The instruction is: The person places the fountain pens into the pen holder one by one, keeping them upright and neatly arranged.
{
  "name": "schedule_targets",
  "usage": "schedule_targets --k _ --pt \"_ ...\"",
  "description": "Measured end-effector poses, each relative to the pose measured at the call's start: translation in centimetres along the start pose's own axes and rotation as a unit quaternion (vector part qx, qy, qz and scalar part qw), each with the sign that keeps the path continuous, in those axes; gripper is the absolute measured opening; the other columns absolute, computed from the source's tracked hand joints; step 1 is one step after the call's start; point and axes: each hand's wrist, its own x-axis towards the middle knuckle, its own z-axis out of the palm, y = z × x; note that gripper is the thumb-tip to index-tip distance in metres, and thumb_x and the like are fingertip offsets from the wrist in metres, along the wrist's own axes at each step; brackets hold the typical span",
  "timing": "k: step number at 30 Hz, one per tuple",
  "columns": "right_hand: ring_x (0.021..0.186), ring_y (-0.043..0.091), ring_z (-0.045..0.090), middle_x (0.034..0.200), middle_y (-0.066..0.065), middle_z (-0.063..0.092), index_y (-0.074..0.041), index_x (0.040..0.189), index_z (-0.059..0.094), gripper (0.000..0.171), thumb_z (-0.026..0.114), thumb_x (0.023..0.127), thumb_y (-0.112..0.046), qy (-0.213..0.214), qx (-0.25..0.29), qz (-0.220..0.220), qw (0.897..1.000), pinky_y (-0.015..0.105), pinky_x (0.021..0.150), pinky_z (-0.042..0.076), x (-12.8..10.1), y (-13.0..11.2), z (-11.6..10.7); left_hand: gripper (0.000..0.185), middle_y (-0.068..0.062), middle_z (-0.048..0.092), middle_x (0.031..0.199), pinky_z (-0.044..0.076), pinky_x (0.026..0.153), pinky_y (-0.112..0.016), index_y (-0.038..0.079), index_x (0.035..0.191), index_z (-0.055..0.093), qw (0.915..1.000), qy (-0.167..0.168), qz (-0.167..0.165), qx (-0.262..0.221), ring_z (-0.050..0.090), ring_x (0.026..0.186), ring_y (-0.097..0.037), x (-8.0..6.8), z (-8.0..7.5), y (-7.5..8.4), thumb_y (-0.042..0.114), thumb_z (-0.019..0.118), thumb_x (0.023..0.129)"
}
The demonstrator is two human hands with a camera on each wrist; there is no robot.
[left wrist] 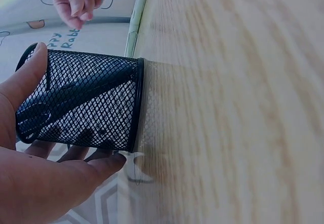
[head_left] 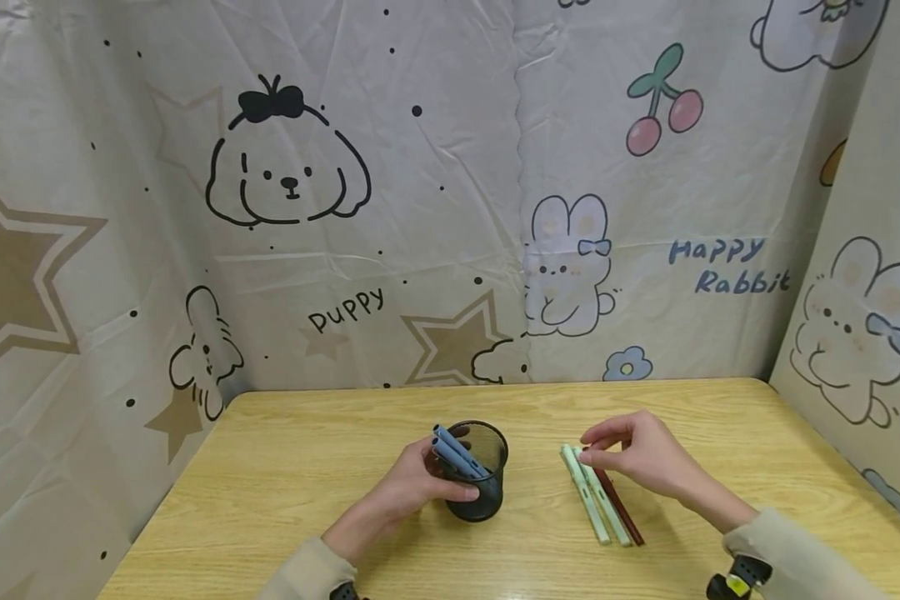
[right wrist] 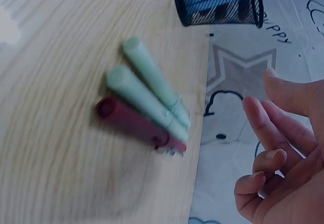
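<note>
My left hand [head_left: 429,479] grips a black mesh pen cup [head_left: 492,493] standing on the wooden table [head_left: 292,467]. Blue pens [head_left: 453,448] lean inside it. In the left wrist view the thumb and fingers [left wrist: 96,166] wrap the cup's wall [left wrist: 96,102]. To the right lie two light green pens [head_left: 588,496] and a dark red pen [head_left: 621,504], side by side. My right hand [head_left: 591,448] hovers at their far ends with fingers loosely curled. In the right wrist view that hand [right wrist: 276,153] holds nothing and stays apart from the green pens [right wrist: 152,92] and the red pen [right wrist: 132,123].
A printed cartoon cloth [head_left: 450,192] walls in the table at the back and both sides. The table's back edge [head_left: 495,387] meets the cloth. Bare wood lies left of the cup and in front of the pens.
</note>
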Motion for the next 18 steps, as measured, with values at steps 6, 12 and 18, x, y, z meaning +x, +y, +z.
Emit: schedule_targets --k 6,12,18 --pt "0.065 0.015 0.053 0.086 -0.004 0.073 -0.004 0.108 0.081 0.027 0.087 0.089 -0.023 -0.002 -0.031 -0.002 1.000 0.027 0.054 0.040 -0.5 1.6 -0.9 0.088 -0.022 0.054 0.149 0.045 0.111 -0.048 0.007 0.158 0.049 1.0000 -0.001 0.004 0.001 0.061 0.124 -0.030 -0.3 0.0 0.1 0.001 0.091 0.081" --pt "0.072 0.016 0.055 0.087 -0.006 0.073 -0.003 0.108 0.081 0.030 0.089 0.087 -0.023 -0.008 -0.060 -0.018 0.998 0.028 0.057 0.041 -0.9 2.8 -1.6 0.084 -0.023 0.053 0.152 0.047 0.109 -0.045 0.002 0.155 0.051 0.9998 -0.002 0.019 -0.007 0.063 0.122 -0.029 -0.4 -0.1 0.2 -0.003 0.089 0.081" --pt "0.072 0.016 0.057 0.083 -0.007 0.073 -0.002 0.105 0.081 0.031 0.092 0.083 -0.021 -0.029 -0.065 -0.008 0.997 0.027 0.058 0.039 -1.2 3.6 -1.8 0.077 -0.021 0.058 0.147 0.049 0.106 -0.040 -0.001 0.151 0.054 0.9997 -0.003 0.015 -0.018 0.064 0.121 -0.027 -0.3 -0.5 -0.1 -0.002 0.089 0.082"
